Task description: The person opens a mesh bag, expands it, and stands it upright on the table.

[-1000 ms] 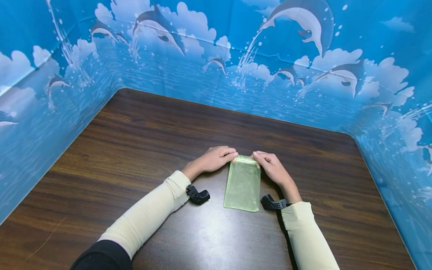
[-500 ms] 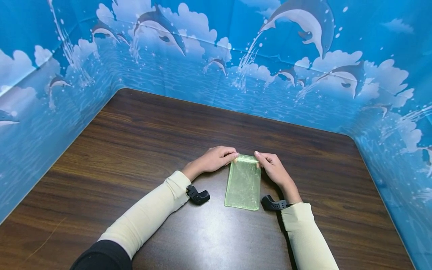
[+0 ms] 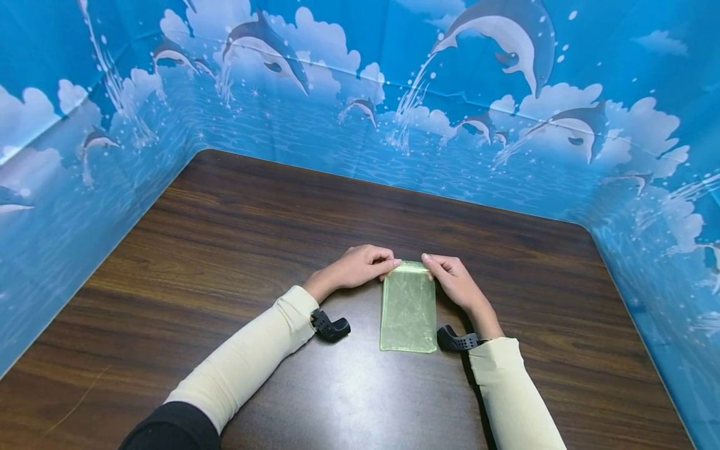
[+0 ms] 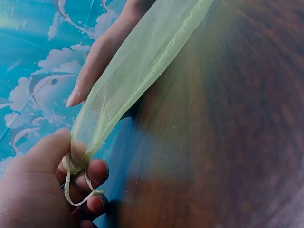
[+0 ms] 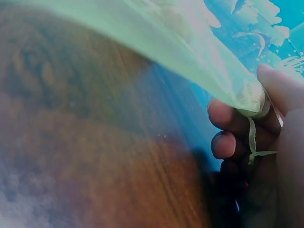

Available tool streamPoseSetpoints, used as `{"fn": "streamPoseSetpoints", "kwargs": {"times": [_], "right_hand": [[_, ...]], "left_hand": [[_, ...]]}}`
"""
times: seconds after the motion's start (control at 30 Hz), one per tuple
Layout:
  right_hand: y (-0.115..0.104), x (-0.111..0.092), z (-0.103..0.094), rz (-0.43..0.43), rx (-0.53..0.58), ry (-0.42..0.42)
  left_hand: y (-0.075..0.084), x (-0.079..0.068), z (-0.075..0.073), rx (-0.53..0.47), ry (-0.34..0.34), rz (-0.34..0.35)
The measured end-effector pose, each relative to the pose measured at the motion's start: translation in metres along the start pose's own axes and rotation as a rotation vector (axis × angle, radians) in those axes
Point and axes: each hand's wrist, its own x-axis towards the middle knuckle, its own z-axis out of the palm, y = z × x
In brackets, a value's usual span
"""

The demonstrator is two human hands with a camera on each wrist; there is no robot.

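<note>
A sheer light-green drawstring pouch (image 3: 409,312) hangs flat between my hands, its gathered channel at the top. My left hand (image 3: 362,265) pinches the pouch's upper left corner between thumb and fingers. At the upper right corner, my right hand (image 3: 454,279) pinches it the same way. In the left wrist view, a thin cord loop (image 4: 76,194) dangles from the corner by the fingers (image 4: 97,172). A similar knotted ribbon cord (image 5: 253,142) hangs beside the right-hand fingers (image 5: 223,145). The mesh lets the table's tone show through.
The dark wood-grain table (image 3: 253,206) spreads beneath both forearms. Blue cloth (image 3: 315,125) printed with dolphins and clouds walls in its back and sides. Black wrist cameras (image 3: 330,326) stick out inward from both cream sleeves (image 3: 247,356).
The pouch's lower end has swung slightly to the right. My left thumb has shifted a little right along the top edge, while the right hand stays nearly in place.
</note>
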Motion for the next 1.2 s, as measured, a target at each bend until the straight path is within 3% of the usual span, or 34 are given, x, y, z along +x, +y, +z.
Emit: {"fn": "streamPoseSetpoints", "kwargs": {"times": [1.2], "right_hand": [[-0.0025,0.0,0.0002,0.003,-0.013,-0.026]], "left_hand": [[0.0009,0.0,-0.0009,0.01,-0.004,-0.017]]}}
